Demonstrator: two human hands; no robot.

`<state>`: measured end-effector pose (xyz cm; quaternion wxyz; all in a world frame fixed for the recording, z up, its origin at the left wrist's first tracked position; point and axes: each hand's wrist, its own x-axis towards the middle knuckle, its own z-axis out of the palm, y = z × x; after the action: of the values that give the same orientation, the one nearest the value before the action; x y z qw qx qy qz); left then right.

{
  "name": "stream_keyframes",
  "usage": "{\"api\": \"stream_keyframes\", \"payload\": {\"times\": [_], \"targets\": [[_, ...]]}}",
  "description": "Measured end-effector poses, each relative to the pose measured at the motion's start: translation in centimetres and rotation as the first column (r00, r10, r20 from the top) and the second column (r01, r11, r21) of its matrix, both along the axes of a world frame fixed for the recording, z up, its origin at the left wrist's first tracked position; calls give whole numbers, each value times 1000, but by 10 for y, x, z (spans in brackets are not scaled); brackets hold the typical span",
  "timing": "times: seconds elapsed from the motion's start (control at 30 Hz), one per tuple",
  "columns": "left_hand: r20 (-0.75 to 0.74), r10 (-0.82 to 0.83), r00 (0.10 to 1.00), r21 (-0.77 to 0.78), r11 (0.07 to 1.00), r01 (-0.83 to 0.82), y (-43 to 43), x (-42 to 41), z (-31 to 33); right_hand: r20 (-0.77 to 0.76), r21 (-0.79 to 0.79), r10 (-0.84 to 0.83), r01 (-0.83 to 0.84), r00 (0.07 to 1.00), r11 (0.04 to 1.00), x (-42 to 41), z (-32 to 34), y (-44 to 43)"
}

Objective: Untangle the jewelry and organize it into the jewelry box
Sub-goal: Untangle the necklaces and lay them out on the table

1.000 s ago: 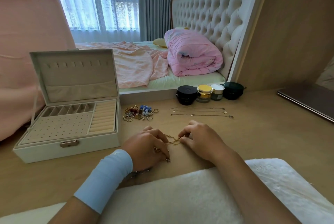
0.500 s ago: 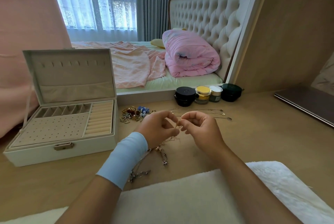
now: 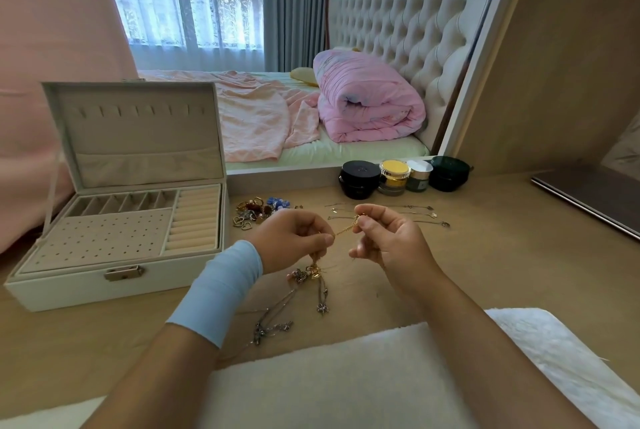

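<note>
A thin gold chain (image 3: 344, 230) stretches between my two raised hands above the wooden desk. My left hand (image 3: 291, 241) pinches one end, and a knot of tangled chains and charms (image 3: 308, 273) hangs from it down to the desk. My right hand (image 3: 388, 241) pinches the other end between thumb and forefinger. Silver chains with flower charms (image 3: 273, 324) trail on the desk below. The white jewelry box (image 3: 69, 290) stands open at the left, its compartments bare. A heap of rings and earrings (image 3: 256, 212) lies beside it. Separate straight chains (image 3: 415, 215) lie behind my hands.
Several cosmetic jars (image 3: 394, 176) line the mirror's foot at the back. A closed laptop (image 3: 588, 196) sits at the right. A white fluffy cushion (image 3: 346, 376) covers the near edge. The mirror (image 3: 311, 48) reflects a bed.
Both hands have lifted off the desk with the gold chain and drawn slightly apart, pulling it taut. The tangled charms now dangle from my left hand.
</note>
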<state>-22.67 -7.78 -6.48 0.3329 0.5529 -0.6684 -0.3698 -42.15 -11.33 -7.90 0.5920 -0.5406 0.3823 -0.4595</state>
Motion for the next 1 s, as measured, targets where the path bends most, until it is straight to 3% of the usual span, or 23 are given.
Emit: {"api": "stream_keyframes", "payload": {"times": [0.13, 0.43, 0.53, 0.7, 0.87, 1.0], "targets": [[-28, 31, 999, 34, 999, -30, 1, 0, -3, -150, -88, -63, 50, 987, 995, -7, -1, -4], [73, 112, 991, -78, 991, -106, -2, -7, -14, -258, -115, -127, 100, 958, 988, -15, -4, -9], [108, 137, 985, -96, 987, -126, -1, -7, -16, -410, -242, -240, 149, 880, 959, -16, -12, -12], [350, 146, 925, -134, 985, -105, 1, 0, -14, -588, -344, -296, 99, 752, 934, -20, -19, -16], [496, 83, 864, -30, 996, -78, 5, -6, -15, -792, -473, -372, -103, 483, 875, -22, -17, -11], [569, 75, 819, -16, 997, -80, 6, -5, -19, -846, -479, -330, -325, 419, 816, -16, -7, 0]]}}
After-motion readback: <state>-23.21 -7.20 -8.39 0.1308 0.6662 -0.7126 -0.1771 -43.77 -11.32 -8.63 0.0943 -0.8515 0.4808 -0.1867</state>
